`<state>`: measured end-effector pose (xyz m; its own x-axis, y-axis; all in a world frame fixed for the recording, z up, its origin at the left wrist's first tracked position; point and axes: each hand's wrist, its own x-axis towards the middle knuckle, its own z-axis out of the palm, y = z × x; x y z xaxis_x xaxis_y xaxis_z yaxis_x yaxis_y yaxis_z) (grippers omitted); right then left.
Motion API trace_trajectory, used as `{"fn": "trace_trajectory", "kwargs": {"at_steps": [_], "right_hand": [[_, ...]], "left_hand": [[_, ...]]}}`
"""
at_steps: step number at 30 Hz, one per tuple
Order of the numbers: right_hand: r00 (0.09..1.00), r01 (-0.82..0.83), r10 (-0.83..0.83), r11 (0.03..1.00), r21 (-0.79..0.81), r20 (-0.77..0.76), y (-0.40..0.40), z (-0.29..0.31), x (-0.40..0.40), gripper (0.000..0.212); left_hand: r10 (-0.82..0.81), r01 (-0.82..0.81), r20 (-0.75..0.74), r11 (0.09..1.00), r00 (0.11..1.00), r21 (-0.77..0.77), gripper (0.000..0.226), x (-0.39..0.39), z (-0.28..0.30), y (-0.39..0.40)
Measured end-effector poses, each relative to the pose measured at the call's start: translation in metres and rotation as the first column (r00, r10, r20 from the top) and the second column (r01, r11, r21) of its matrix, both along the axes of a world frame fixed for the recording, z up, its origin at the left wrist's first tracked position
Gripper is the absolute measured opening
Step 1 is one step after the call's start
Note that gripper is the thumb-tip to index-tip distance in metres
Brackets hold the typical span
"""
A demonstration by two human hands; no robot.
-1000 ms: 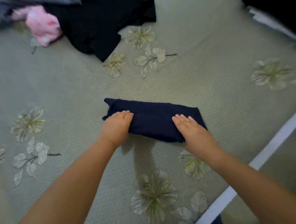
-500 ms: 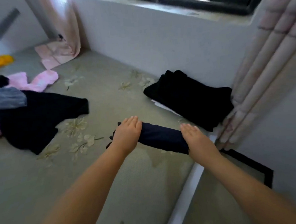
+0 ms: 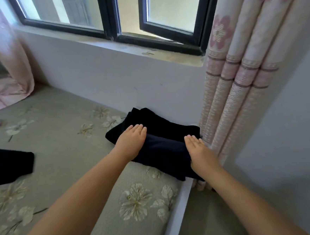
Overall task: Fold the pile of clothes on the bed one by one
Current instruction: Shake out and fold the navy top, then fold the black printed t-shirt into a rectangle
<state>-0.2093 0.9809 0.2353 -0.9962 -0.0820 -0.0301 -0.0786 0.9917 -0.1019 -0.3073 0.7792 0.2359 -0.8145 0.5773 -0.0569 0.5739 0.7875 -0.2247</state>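
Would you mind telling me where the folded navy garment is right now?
In the head view, the folded navy garment sits between both hands on the black folded pile, at the bed's right edge beside the curtain.

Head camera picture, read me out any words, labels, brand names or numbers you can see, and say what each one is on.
None can be read.
The folded navy garment under the left hand and right hand shows no tag or print.
The black folded stack, floral bedsheet and curtain carry only patterns, no lettering.
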Motion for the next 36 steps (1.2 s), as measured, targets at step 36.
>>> {"fn": "trace_trajectory", "kwargs": {"at_steps": [36], "right_hand": [[0.910, -0.369, 0.399, 0.903, -0.220, 0.110, -0.079, -0.215, -0.210, 0.050]], "left_hand": [[0.704, -0.771, 0.336, 0.623, 0.626, 0.131, 0.050, -0.090, -0.244, -0.058]]}}
